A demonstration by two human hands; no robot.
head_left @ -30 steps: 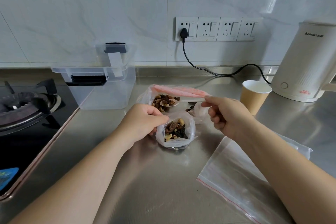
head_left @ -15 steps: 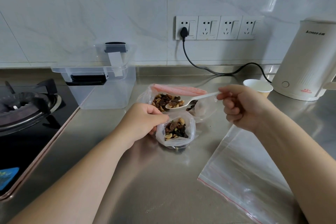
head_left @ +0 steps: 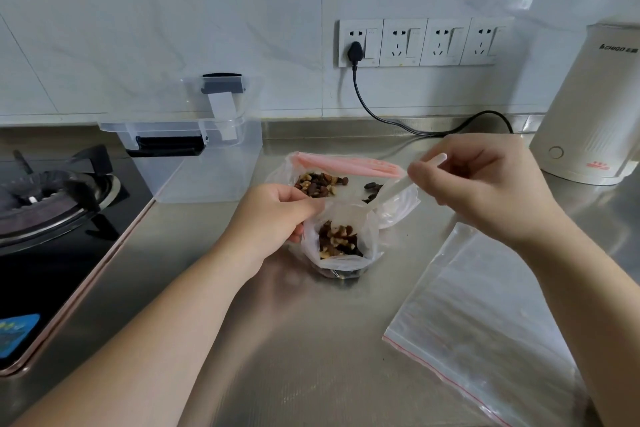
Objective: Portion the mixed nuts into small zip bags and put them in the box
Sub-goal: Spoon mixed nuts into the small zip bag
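Left hand (head_left: 277, 215): fingers pinch the left rim of the small zip bag (head_left: 341, 246), holding its mouth open; the bag stands on the steel counter (head_left: 214, 322) at centre, partly filled with mixed nuts (head_left: 337, 241). Right hand (head_left: 485, 184): fingers curled round the handle of a white plastic spoon (head_left: 398, 189), held above the counter, to the right of and beyond the small bag. Spoon slopes down and left, bowl end over the open mouth of the small bag; bowl itself blurred, contents cannot be told. Just behind the small bag: large bag (head_left: 346, 177) with pink zip strip, open, nuts visible inside, touching the small bag's far side. Near right: a flat stack of empty zip bags (head_left: 485, 322) with red seal line, lying on the counter, apart from the small bag. Far left of the large bag: clear plastic box (head_left: 207, 166), its lid propped up behind it against the wall. Left edge: gas hob (head_left: 52, 201). Far right: white kettle (head_left: 588, 114). On the wall: row of sockets (head_left: 422, 45), one black plug inserted, its cord running right toward the kettle.
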